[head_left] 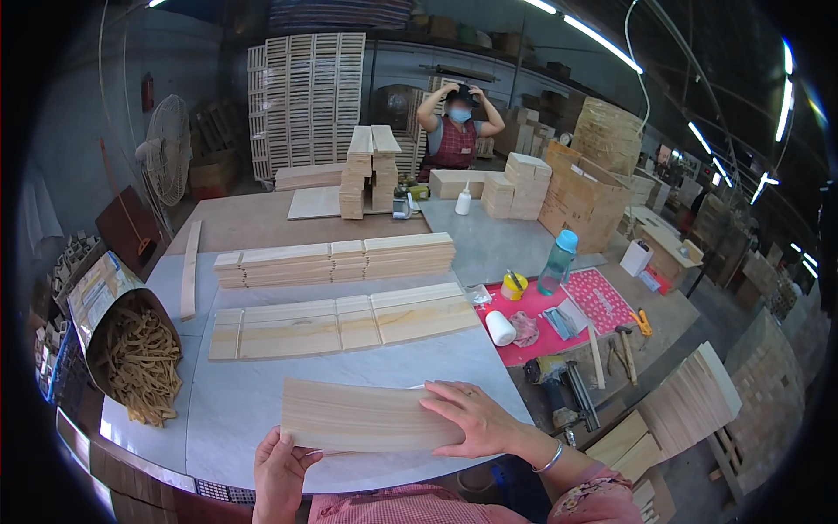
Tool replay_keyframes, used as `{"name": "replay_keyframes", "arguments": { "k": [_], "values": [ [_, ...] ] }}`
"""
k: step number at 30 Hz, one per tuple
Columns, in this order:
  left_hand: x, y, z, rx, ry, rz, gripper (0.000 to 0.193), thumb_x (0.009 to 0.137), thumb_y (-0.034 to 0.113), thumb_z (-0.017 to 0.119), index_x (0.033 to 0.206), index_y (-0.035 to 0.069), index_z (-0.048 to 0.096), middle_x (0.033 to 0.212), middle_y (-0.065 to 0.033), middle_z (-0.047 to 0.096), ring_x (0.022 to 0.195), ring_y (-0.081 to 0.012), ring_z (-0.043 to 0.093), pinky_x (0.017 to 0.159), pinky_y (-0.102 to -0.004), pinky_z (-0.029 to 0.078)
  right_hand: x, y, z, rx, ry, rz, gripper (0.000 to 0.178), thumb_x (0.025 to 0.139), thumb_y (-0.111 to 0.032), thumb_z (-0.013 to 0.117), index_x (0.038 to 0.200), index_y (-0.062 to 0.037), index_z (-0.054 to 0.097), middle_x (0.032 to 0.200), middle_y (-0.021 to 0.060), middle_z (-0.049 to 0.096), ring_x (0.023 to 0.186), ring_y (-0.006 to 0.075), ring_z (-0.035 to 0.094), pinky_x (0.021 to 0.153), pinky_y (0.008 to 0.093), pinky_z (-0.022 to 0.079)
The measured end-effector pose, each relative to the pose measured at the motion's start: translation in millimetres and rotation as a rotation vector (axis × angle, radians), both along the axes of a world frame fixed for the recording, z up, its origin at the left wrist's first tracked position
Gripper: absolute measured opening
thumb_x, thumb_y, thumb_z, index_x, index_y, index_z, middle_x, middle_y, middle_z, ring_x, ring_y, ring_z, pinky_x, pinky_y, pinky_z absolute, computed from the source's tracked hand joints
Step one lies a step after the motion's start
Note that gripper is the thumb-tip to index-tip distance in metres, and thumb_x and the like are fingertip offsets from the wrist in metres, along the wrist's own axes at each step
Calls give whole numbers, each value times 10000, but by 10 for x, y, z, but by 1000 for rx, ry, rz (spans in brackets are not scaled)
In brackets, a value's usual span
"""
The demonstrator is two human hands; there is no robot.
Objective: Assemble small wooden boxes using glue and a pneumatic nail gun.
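Observation:
A thin, pale wooden board [358,416] is held over the near edge of the table, close to my body. My left hand [281,465] pinches its lower left corner, the thumb on the front and the fingers partly hidden behind. Across the board's right end, my right hand [478,421] grips with spread fingers at the upper edge and the thumb near the lower edge. Just beyond lies a row of flat wooden pieces [292,332] side by side. Farther back sits a longer stack of grooved wooden strips [297,266].
A tipped container [94,293] spills rubber bands [144,367] at left. On the right are a pink mat [602,293], a blue bottle [556,266], a nail gun [559,389] and a hammer [628,354]. A person [454,131] stands across the table behind stacked wood blocks.

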State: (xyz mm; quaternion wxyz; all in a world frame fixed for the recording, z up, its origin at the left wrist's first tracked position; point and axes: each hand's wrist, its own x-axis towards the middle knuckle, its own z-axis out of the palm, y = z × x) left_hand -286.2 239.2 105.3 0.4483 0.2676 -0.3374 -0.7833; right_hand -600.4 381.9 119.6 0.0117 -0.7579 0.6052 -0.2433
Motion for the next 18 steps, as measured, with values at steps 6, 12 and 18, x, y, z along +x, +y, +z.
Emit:
{"name": "replay_keyframes", "arguments": {
  "k": [6, 12, 18],
  "values": [
    [6, 24, 28, 5, -14, -6, 190, 1040, 96, 520, 1160, -35, 589, 910, -155, 709, 789, -211, 731, 723, -302, 611, 3, 16, 26, -8, 7, 1, 798, 752, -326, 835, 1429, -66, 501, 1535, 165, 423, 1361, 337, 470, 1147, 454, 355],
    [21, 40, 47, -1, -36, -17, 172, 1045, 85, 520, 1137, -33, 605, 901, -146, 715, 779, -202, 727, 750, -308, 609, 4, 35, 54, -9, 10, 1, 799, 747, -322, 836, 1425, -64, 503, 1531, 166, 426, 1358, 341, 471, 1143, 455, 359],
    [40, 40, 187, -7, -43, -38, 164, 1033, 66, 539, 1137, -41, 606, 905, -151, 716, 778, -200, 725, 744, -296, 606, -36, 26, 168, -35, 33, 5, 811, 737, -313, 837, 1429, -62, 497, 1532, 165, 425, 1366, 340, 461, 1143, 453, 356]
  ]
}}
